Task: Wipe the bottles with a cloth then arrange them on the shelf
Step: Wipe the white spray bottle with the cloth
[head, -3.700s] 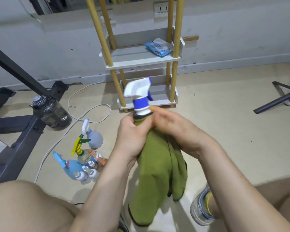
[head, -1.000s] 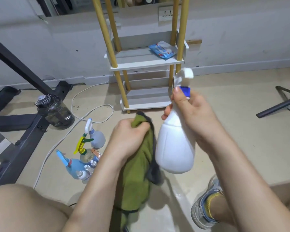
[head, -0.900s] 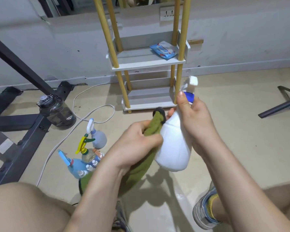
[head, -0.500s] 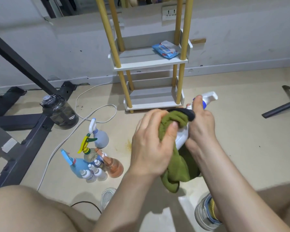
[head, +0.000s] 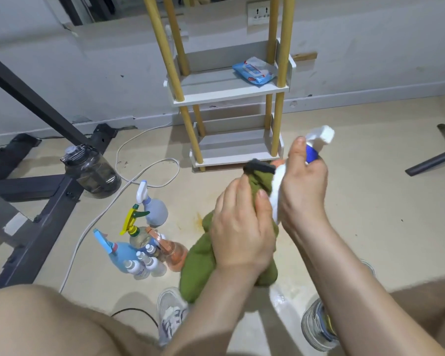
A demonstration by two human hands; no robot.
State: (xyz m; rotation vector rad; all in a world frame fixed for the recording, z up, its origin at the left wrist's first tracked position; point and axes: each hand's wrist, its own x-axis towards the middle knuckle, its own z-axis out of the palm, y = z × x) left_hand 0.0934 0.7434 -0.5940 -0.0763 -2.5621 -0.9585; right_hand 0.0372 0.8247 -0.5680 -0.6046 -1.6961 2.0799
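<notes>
White plastic spray bottle with blue collar (head: pixel 276 186) tilts, nozzle up-right beyond the right hand (head: pixel 303 186) gripping its neck. The left hand (head: pixel 242 227) clutches an olive-green cloth (head: pixel 198 258) against its body.

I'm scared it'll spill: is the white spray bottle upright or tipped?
Tipped. The white spray bottle slants up to the right in the right hand; the left hand holds the green cloth on it.
</notes>
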